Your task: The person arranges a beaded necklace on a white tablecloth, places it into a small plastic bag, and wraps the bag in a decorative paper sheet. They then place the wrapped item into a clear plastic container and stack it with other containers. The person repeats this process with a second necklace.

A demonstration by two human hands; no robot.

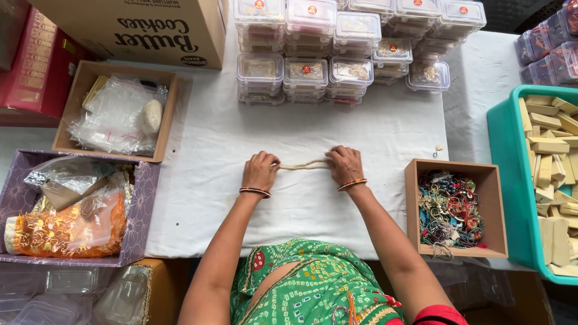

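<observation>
Holding a pale twisted cord [304, 164] tight between both fists, we have it stretched flat in the middle of the frame, on the white cloth of the worktop [205, 180]. Our left hand [260, 171] is closed on one end and our right hand [344, 165] is closed on the other. We think the cord could slip out of one fist if we pull too hard, and then it would go slack or untwist.

Near us at the lower right sits a small wooden box of mixed beads and threads [451, 207]. It is just beside our right arm, so a quick swing of the elbow could bump it and spill the beads.

At the lower left is a purple tray of shiny bags [139, 204]. Higher up on the left is a brown box of clear bags [75, 99].

Far away, at the top, stand stacks of clear plastic boxes [307, 72]. A long reach could knock them down.
</observation>
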